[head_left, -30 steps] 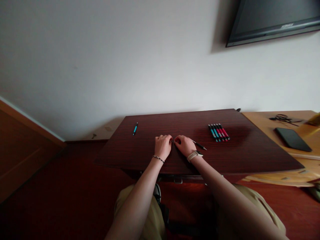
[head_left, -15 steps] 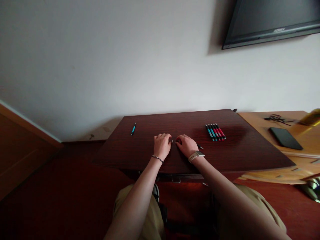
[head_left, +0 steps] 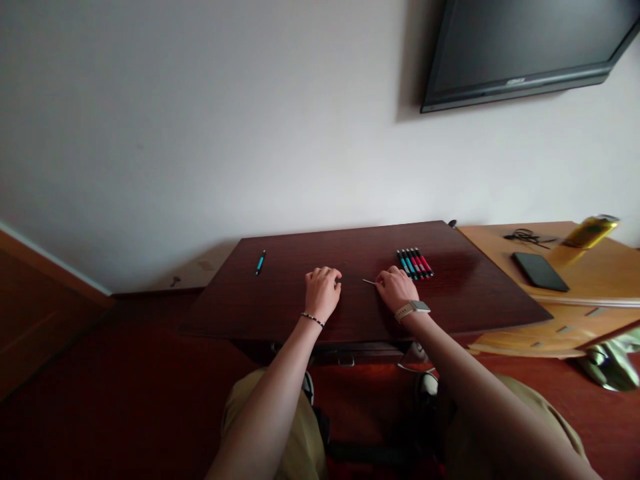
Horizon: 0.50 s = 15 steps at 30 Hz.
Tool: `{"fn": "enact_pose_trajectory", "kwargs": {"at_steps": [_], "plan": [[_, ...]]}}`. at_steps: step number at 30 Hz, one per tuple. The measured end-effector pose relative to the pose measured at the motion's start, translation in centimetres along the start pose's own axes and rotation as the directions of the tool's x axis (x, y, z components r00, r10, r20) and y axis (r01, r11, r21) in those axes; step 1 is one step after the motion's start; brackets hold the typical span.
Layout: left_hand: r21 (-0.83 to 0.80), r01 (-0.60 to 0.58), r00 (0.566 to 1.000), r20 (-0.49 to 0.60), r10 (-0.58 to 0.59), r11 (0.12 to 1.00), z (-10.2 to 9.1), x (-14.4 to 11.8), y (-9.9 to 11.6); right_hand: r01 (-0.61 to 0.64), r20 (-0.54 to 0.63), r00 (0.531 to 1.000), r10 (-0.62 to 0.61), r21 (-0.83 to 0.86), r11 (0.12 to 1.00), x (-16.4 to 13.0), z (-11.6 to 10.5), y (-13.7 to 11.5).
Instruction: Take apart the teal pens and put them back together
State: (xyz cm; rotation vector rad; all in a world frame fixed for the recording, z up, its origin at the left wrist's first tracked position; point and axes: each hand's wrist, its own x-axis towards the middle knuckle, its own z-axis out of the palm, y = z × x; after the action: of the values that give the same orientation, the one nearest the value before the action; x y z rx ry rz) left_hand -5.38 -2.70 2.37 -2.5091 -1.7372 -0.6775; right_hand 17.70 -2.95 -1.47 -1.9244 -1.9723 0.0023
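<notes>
My left hand (head_left: 323, 293) rests over the middle of the brown table (head_left: 295, 257), its fingers curled in. A small dark piece shows at its fingertips, mostly hidden by the hand. To the right, my right hand (head_left: 397, 288) pinches a thin, light pen refill (head_left: 369, 282), whose end sticks out leftward toward the left hand. The two hands are apart. Just beyond my right hand lies a neat row of several blue and red pens (head_left: 415, 263). A single blue pen (head_left: 261, 263) lies alone on the left part of the table.
A lighter wooden cabinet (head_left: 595, 273) adjoins the table on the right. On it are a black phone (head_left: 540, 271), a dark cable (head_left: 525, 235) and a yellow can (head_left: 590, 232). A television (head_left: 525, 57) hangs on the wall above.
My right hand has moved right, away from the left hand, and the thin refill now shows at its fingers. A dark pointed tip beside that hand is no longer visible. The view has shifted slightly right.
</notes>
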Motion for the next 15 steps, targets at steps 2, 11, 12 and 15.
{"fn": "enact_pose_trajectory", "kwargs": {"at_steps": [2, 11, 12, 15], "plan": [[-0.001, -0.015, 1.0, 0.001, 0.015, 1.0, -0.2, -0.1, 0.3, 0.026, 0.01, 1.0, -0.026, 0.014, 1.0, -0.3, -0.4, 0.3], [0.006, -0.107, 0.994, 0.005, 0.107, 0.994, -0.5, -0.3, 1.8, 0.19, 0.012, 0.981, -0.191, 0.093, 0.977, -0.8, -2.1, -0.6], [0.009, -0.12, 0.993, 0.008, 0.12, 0.993, -0.5, -0.3, 2.1, 0.208, 0.009, 0.978, -0.21, 0.104, 0.973, -0.8, -2.2, -0.9], [0.012, -0.145, 0.989, 0.022, 0.145, 0.989, -0.4, -0.3, 2.9, 0.258, -0.003, 0.966, -0.259, 0.134, 0.957, -0.8, -2.3, -2.0]]}}
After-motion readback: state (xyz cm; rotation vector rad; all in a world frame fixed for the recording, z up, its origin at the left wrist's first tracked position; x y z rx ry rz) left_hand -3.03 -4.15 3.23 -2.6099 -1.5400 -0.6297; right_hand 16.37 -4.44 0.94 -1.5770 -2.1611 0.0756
